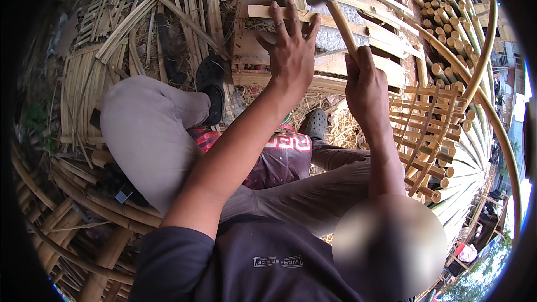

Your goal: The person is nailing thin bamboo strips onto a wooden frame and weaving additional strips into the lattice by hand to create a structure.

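Note:
My right hand [366,81] is closed around the wooden handle of a hammer [342,25], whose metal head is raised over the slats. To its left, my left hand [293,50] is open, its fingers spread and stretched forward. Its fingertips reach a pale slat [260,12] and seem to rest on it; the exact contact is hard to see. Several such slats lie roughly side by side across a wooden frame [246,50]. A grey, rough surface [331,39] shows between them. Any nail near the fingertips or hammer head is too small to make out.
Split bamboo strips [126,17] and straw litter the ground at left. My feet wear dark clogs [210,86] beside the frame. A bamboo lattice [422,128] stands at right, near stacked cut bamboo poles [444,19]. Curved poles [492,33] arch along the right side.

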Demonstrator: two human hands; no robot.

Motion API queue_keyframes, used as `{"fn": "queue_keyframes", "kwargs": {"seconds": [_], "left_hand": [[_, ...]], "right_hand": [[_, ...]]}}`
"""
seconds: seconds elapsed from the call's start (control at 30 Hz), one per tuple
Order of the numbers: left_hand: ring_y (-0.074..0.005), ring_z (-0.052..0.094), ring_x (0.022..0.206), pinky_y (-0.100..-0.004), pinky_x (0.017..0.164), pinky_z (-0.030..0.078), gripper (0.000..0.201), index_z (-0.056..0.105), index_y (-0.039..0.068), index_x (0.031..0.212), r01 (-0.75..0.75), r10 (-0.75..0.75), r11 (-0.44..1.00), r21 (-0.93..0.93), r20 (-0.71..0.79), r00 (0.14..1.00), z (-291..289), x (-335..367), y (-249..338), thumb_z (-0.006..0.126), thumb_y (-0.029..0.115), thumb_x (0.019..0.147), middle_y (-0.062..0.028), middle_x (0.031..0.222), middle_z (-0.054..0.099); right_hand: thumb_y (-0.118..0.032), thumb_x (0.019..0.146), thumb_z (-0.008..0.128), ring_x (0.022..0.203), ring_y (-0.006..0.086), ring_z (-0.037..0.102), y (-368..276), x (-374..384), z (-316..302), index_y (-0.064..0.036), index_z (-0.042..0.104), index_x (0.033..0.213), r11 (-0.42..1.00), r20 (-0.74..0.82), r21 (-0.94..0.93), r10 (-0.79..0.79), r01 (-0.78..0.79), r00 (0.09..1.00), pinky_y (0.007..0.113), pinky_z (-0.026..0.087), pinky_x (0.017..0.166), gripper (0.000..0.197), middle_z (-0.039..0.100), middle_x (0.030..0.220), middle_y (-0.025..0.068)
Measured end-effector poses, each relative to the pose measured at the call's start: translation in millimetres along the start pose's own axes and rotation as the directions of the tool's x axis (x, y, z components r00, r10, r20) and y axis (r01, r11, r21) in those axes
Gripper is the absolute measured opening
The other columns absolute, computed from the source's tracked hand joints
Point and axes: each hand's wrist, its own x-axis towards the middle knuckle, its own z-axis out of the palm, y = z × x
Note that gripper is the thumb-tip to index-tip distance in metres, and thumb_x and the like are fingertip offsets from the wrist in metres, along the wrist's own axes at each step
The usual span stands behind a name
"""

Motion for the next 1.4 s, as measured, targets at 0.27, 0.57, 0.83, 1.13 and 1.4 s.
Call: {"fn": "queue_keyframes", "kwargs": {"seconds": [0.27,0.57,0.83,1.13,1.4], "left_hand": [[-0.0563,0.007,0.143,-0.08,0.094,0.034,0.074,0.035,0.024,0.151,0.008,-0.006,0.999,-0.034,0.054,0.999,-4,-4,0,0.061,0.015,0.082,-0.0262,0.159,0.012],[-0.0559,0.006,0.143,-0.0781,0.093,0.037,0.08,0.033,0.027,0.152,0.0,0.0,1.0,-0.014,0.001,1.0,-2,-2,0,0.064,0.018,0.079,-0.0257,0.159,0.011],[-0.0547,0.006,0.144,-0.0742,0.096,0.038,0.07,0.035,0.027,0.152,0.005,-0.006,1.0,0.016,0.059,0.998,-10,-1,0,0.058,0.015,0.087,-0.0247,0.16,0.011],[-0.0551,0.007,0.143,-0.0768,0.093,0.039,0.084,0.032,0.027,0.152,0.014,-0.014,1.0,-0.018,0.018,1.0,1,0,-2,0.07,0.019,0.078,-0.0261,0.159,0.012],[-0.0552,0.006,0.143,-0.0785,0.094,0.036,0.081,0.032,0.025,0.152,0.016,-0.015,0.999,-0.048,0.018,1.0,4,-4,0,0.065,0.016,0.079,-0.0264,0.159,0.01]], "right_hand": [[-0.015,0.099,0.052,0.064,0.0522,0.057,0,1,0,-0.0026,0.042,0.099,0.999,0.058,0.029,0.043,-0.045,0.997,0.058,0.039,0.052,0.016,0.058,0.064,0.0287],[-0.01,0.098,0.051,0.063,0.0504,0.059,-3,4,0,-0.0013,0.042,0.098,0.995,-0.002,0.091,0.036,-0.035,0.999,0.057,0.04,0.052,0.013,0.059,0.065,0.0283],[-0.01,0.098,0.051,0.063,0.0509,0.058,0,7,1,-0.0017,0.042,0.098,0.996,-0.004,0.084,-0.023,0.024,1.0,0.058,0.039,0.052,0.013,0.058,0.065,0.0288],[-0.009,0.098,0.05,0.065,0.0538,0.057,-3,3,10,-0.0002,0.038,0.1,0.99,-0.013,0.144,0.012,-0.01,1.0,0.06,0.04,0.054,0.015,0.058,0.068,0.0331],[-0.006,0.097,0.051,0.063,0.052,0.058,-5,-1,2,0.0014,0.038,0.101,0.994,0.03,0.098,0.043,-0.045,0.999,0.058,0.039,0.053,0.016,0.057,0.064,0.0315]]}}
